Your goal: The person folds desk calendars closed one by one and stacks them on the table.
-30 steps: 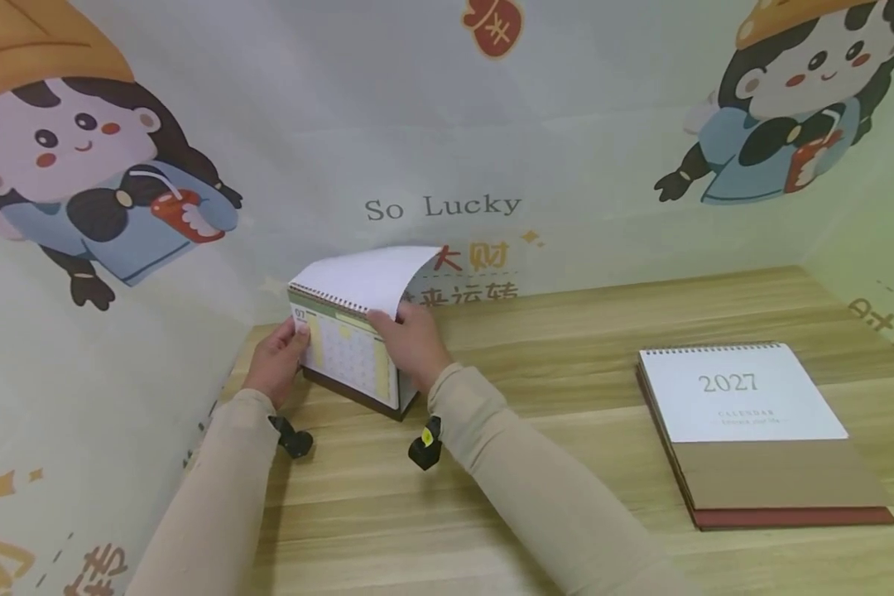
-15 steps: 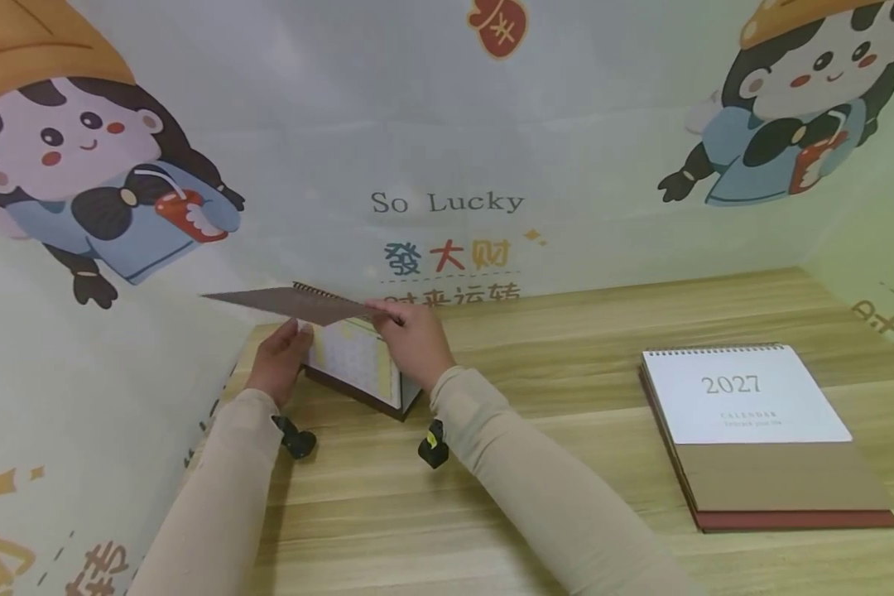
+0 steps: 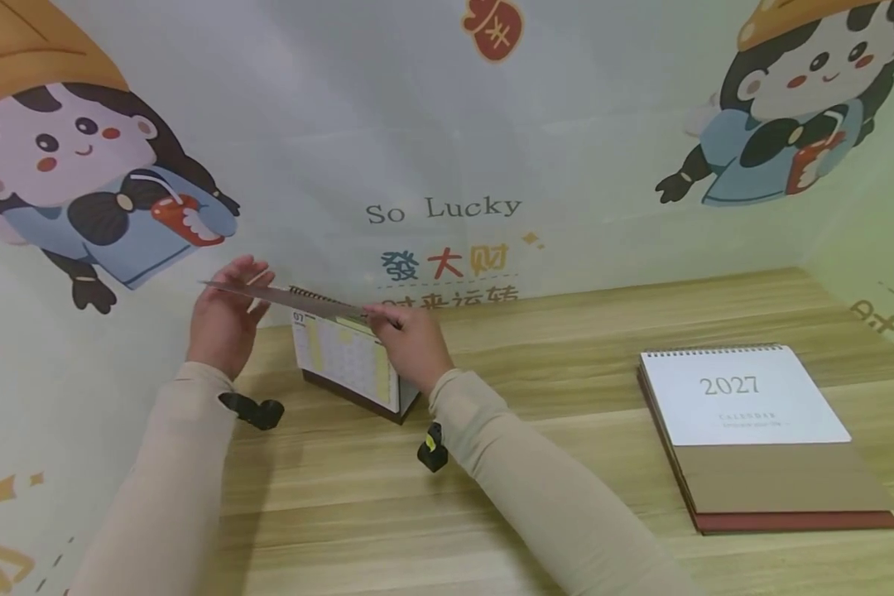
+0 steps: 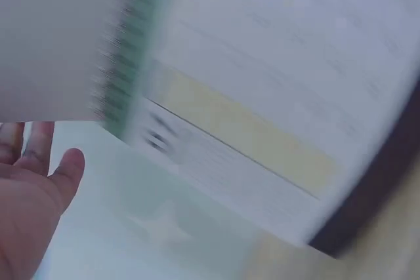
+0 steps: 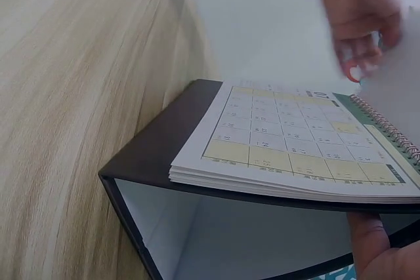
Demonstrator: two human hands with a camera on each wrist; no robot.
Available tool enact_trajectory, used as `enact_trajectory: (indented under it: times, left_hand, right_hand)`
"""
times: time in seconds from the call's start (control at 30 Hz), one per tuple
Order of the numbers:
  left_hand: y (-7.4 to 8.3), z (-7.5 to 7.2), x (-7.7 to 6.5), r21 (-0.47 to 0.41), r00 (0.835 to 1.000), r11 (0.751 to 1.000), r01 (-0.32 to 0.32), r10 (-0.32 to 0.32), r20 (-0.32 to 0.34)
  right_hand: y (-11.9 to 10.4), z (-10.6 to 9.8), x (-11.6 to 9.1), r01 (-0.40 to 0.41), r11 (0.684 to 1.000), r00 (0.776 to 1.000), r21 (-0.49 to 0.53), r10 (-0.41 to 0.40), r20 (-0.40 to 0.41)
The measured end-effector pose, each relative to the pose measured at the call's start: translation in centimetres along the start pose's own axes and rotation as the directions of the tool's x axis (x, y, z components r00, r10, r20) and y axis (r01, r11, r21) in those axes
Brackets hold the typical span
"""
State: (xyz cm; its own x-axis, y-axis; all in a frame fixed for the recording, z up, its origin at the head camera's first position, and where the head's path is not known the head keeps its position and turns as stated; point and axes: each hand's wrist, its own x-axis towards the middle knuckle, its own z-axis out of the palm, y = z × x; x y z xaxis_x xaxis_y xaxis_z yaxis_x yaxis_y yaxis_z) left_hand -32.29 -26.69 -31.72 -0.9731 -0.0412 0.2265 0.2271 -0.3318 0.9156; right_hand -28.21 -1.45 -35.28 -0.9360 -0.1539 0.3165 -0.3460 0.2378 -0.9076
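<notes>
A desk calendar (image 3: 343,356) stands at the back left of the table, its July grid facing front. From its top binding a leaf (image 3: 283,295) sticks out leftward, seen almost edge-on. My right hand (image 3: 415,343) grips the calendar's upper right corner; in the right wrist view, a finger (image 5: 367,234) lies under the back board. Beside the leaf's far left end is my left hand (image 3: 223,323), fingers extended and thumb apart. The left wrist view shows its fingertips partly hidden behind the leaf (image 4: 46,44), with the spiral binding (image 4: 118,50) to the right.
Another desk calendar (image 3: 745,397), marked 2027, lies flat on the right of the wooden table (image 3: 536,348). A printed backdrop (image 3: 588,149) rises directly behind and to the left of the standing calendar.
The raised leaf has swung from curling over the back to sticking out leftward. My left hand has let go of the calendar's left edge and moved up and left. The right hand stays at the corner.
</notes>
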Motion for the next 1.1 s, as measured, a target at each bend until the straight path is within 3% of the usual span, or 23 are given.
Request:
enact_trajectory:
  times: [0.1,0.23,0.33,0.47,0.57,0.6,0.67,0.73,0.8,0.87,1.1]
  left_hand:
    - [1.8,0.7,-0.2,-0.121,0.999,0.991,-0.048,0.048,-0.002]
    - [2.5,-0.1,-0.9,-0.113,0.998,0.993,-0.026,0.033,0.06]
    - [2.5,-1.1,-1.4,-0.079,0.992,0.996,0.03,-0.02,0.127]
    - [2.6,-2.5,-1.7,-0.031,0.969,0.99,0.139,-0.13,0.209]
    - [2.7,-3.3,-1.6,0.118,0.946,0.972,0.202,-0.225,0.235]
    - [2.6,-3.4,-1.6,0.205,0.94,0.958,0.202,-0.249,0.235]
    - [2.3,-3.4,-1.4,0.405,0.934,0.895,0.187,-0.289,0.209]
    - [1.8,-2.9,-1.3,0.592,0.935,0.791,0.153,-0.309,0.173]
    - [1.3,-2.0,-1.2,0.709,0.945,0.694,0.127,-0.302,0.127]
    - [0.8,-1.0,-1.1,0.771,0.954,0.627,0.111,-0.286,0.094]
    - [-0.2,2.4,-0.6,0.833,0.952,0.549,0.07,-0.287,0.109]
  right_hand:
    - [0.0,-0.1,-0.1,-0.008,1.0,1.0,0.015,0.008,0.004]
    - [0.0,0.1,-0.1,-0.012,1.0,1.0,0.011,0.012,-0.001]
    - [0.0,0.2,-0.1,-0.007,1.0,1.0,-0.006,0.007,-0.01]
    - [0.0,0.3,0.1,-0.011,1.0,1.0,-0.01,0.011,-0.023]
    - [-0.1,0.3,0.1,-0.02,1.0,0.999,-0.003,0.02,-0.033]
    - [-0.1,0.2,0.1,-0.022,1.0,0.999,-0.001,0.022,-0.035]
    - [-0.1,0.2,0.1,-0.024,1.0,0.999,-0.002,0.024,-0.039]
    - [0.0,0.2,0.2,-0.017,1.0,0.999,-0.009,0.017,-0.04]
    - [0.0,0.2,0.2,-0.013,1.0,0.999,-0.008,0.013,-0.039]
    - [0.0,0.2,0.2,-0.008,1.0,0.999,-0.011,0.007,-0.04]
    - [0.0,0.2,0.1,-0.038,0.999,0.999,0.005,0.038,-0.033]
